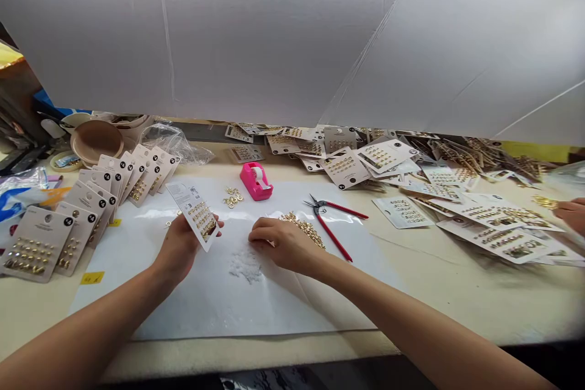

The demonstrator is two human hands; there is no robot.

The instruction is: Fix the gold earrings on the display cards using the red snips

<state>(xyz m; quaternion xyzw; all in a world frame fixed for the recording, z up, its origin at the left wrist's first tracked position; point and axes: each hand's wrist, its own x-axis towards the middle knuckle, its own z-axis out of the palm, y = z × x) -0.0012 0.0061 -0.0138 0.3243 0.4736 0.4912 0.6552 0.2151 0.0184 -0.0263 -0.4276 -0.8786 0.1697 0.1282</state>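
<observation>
White card with rows of small gold pieces (197,216): my left hand (176,250) is closed around it, holding it tilted above a glossy white sheet (183,311) on the cream table (457,298). My right hand (286,245) is just right of it, fingers curled inward; I cannot tell whether anything is pinched between them. Near those fingers lies a heap of tiny clear bits (247,267), and beyond my wrist, a pile of gold pieces (307,228). Farther up are gold rings (233,197) and a pink tape dispenser (256,181). Red-handled pliers (333,234) lie open to the right. Filled cards (39,244) fan out at left; more cards (493,213) heap at right, near another person's hand (571,213).
</observation>
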